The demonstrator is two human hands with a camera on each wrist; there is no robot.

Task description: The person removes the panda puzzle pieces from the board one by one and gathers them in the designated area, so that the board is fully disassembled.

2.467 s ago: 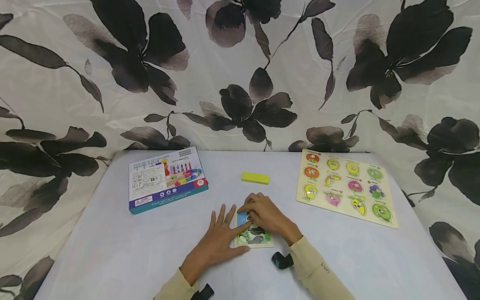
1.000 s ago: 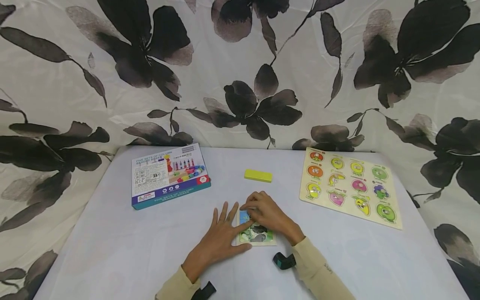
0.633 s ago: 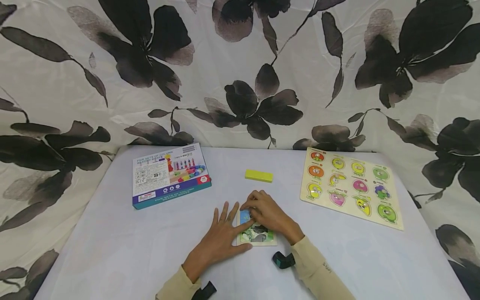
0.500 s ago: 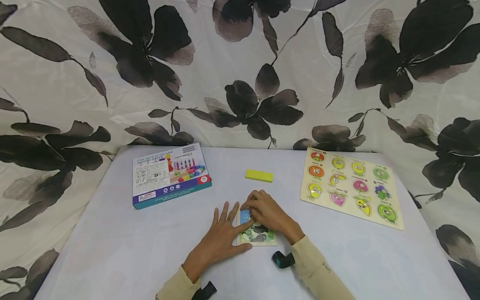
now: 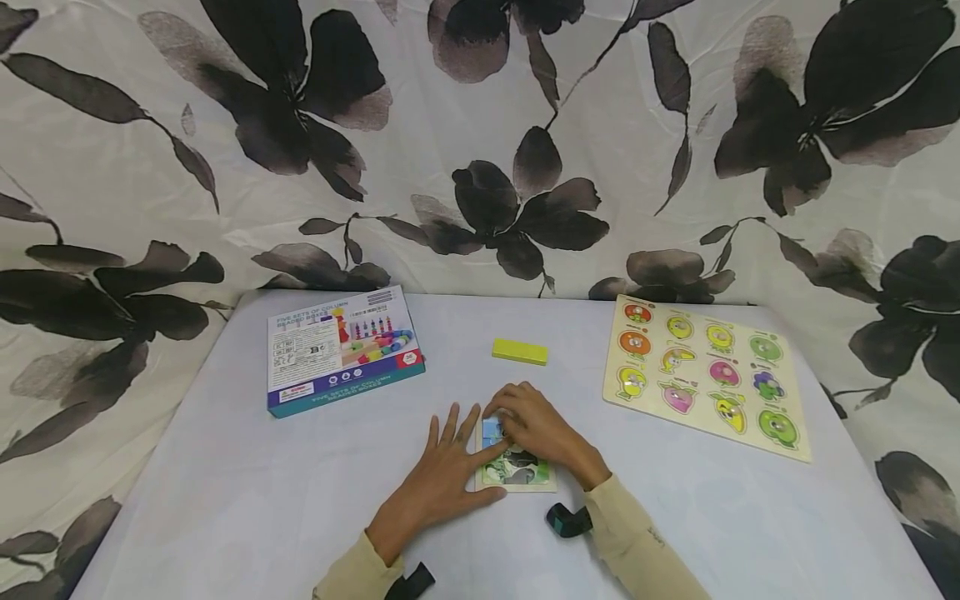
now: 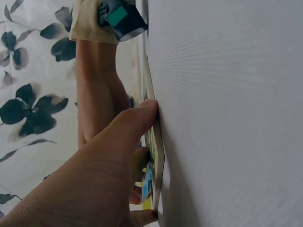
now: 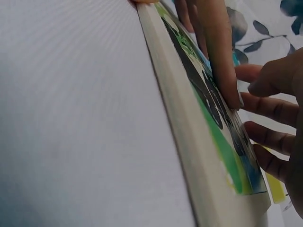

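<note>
A small wooden picture puzzle (image 5: 517,477) with a green, blue and black picture lies near the table's front middle. My left hand (image 5: 446,471) lies flat beside it, fingers straight. Its thumb (image 6: 137,118) presses the board's near edge (image 6: 158,156), and one finger (image 7: 218,56) lies across the picture (image 7: 203,142). My right hand (image 5: 534,425) rests on the puzzle's upper part with its fingers (image 7: 270,109) curled. Whatever lies under those fingertips is hidden.
The table is covered with a white cloth (image 5: 225,500). A yellow block (image 5: 520,352) lies just beyond the hands. A blue toy box (image 5: 343,350) sits at the back left and a fruit peg board (image 5: 705,375) at the back right. A floral curtain hangs behind.
Both hands keep their places on the puzzle. Only the head view has drifted slightly.
</note>
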